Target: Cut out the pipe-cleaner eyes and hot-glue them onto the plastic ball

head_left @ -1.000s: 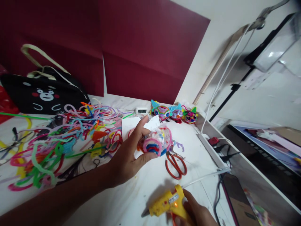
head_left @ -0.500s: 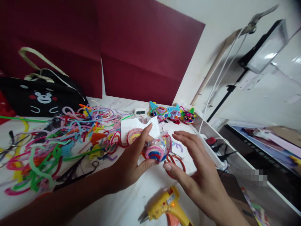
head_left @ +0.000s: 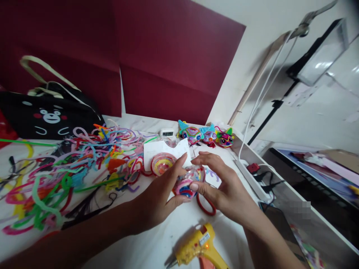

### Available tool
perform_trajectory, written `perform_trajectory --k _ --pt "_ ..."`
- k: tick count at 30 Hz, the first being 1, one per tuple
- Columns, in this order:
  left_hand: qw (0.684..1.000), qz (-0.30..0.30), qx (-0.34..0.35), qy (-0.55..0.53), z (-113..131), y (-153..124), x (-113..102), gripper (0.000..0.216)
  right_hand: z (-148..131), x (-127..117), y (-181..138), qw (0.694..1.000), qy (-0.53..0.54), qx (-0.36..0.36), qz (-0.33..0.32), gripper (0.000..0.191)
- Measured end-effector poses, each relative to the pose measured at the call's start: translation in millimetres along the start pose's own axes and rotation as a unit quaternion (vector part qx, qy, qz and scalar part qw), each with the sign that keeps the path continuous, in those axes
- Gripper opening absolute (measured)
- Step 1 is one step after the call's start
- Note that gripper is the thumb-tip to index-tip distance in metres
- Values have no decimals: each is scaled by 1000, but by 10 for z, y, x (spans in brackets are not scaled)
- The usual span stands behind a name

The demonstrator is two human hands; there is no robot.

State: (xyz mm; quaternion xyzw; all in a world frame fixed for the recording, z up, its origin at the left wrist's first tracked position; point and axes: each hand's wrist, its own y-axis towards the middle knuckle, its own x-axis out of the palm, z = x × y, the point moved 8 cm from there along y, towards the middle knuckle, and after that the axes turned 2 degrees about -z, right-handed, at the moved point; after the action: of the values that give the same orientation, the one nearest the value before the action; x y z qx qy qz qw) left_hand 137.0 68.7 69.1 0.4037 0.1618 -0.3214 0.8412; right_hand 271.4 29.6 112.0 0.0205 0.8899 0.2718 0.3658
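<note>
My left hand and my right hand both grip a small clear dome covered with coloured pipe-cleaner loops, held just above the white table. Left thumb and fingers pinch its left side; right thumb and fingers close on its right side. A similar round piece with pink and yellow rings lies just behind, beside a white card. A yellow glue gun lies on the table below my hands, its light glowing orange.
A big tangle of coloured pipe cleaners covers the left. Red-handled scissors lie under my right hand. Three finished animal faces and a small white timer stand at the back. A black bear bag, power strip and phone are nearby.
My right hand let go of the glue gun, rose and closed on the right side of the pipe-cleaner dome. The left hand kept holding it and lowered slightly.
</note>
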Motion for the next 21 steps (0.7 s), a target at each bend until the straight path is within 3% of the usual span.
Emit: perform_trajectory --k 5,13,21 --pt "1000 -16 10 -5 -8 0 43 100 47 21 106 995 45 49 -68 27" --pt "999 -38 -2 -1 -88 -9 77 104 274 172 194 956 143 156 -203 38" --pt "996 -46 -57 -56 -162 3 71 104 375 304 223 929 233 166 -233 33"
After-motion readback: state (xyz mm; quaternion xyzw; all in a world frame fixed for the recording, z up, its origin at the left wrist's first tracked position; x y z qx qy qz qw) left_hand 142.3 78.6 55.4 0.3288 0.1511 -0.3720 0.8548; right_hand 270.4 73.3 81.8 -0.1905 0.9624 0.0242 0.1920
